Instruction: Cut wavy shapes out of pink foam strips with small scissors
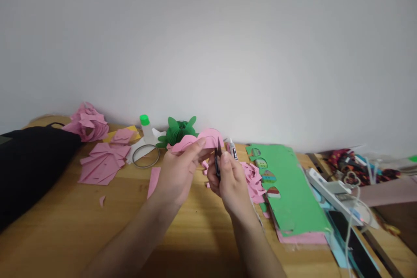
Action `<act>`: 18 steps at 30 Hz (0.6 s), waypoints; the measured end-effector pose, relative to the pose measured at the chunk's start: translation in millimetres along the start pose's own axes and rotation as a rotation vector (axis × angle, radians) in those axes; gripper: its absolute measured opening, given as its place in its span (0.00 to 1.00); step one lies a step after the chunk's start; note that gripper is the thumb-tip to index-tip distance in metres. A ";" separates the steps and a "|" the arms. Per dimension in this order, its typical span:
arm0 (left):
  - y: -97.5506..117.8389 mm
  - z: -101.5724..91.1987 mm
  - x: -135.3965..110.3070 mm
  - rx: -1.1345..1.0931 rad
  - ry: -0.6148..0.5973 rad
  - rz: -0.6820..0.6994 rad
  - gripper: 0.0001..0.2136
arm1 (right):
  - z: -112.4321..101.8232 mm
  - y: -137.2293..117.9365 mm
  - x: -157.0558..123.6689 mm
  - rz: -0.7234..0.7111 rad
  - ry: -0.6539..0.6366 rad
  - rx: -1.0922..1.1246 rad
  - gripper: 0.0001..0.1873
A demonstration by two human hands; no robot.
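Pink paper (210, 135) with rounded lobes is pinched in my left hand (182, 169), held up above the table. My right hand (230, 173) grips small dark scissors (218, 160), blades pointing up at the paper's right lobe. Whether the blades are parted I cannot tell. Just behind the held paper stands a green folded-paper figure (180, 130) with leaf-like tabs. Curled pink paper strips (253, 178) lie to the right of my right hand, and a glue tube (232, 150) leans behind it. Below my left hand, a flat pink piece (153, 181) is partly covered.
At left are a black cloth item (32, 165), pink paper pieces (104, 163), a crumpled pink pile (87, 122), a ring (146, 156) and a green-capped glue stick (145, 126). Green sheets (293, 191), a power strip (335, 193) and a phone (353, 243) lie at right.
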State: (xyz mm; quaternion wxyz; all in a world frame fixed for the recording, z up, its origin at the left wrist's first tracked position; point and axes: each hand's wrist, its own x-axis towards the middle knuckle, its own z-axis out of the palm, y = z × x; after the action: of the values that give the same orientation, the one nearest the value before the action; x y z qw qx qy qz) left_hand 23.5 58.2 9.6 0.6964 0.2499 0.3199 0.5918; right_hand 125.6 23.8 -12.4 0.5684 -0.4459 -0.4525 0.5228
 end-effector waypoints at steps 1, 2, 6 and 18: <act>-1.1 0.2 -0.7 0.015 -0.003 -0.005 0.06 | -1.4 -0.9 -0.1 0.012 0.002 0.023 0.26; -2.3 0.3 -1.3 0.031 -0.005 -0.008 0.06 | -2.7 -1.6 -0.1 0.026 0.005 0.043 0.26; -6.7 -0.1 -3.7 0.102 0.003 0.013 0.07 | -5.1 -3.5 0.5 0.068 0.000 0.112 0.26; -8.8 -1.4 -5.7 0.168 0.059 0.031 0.05 | -4.4 -5.0 1.1 0.121 -0.015 0.118 0.27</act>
State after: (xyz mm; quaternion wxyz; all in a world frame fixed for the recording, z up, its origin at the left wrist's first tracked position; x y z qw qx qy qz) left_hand 27.8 51.0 3.1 0.6539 0.2950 0.3850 0.5807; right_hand 130.9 24.5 -8.2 0.5577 -0.4343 -0.3976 0.5850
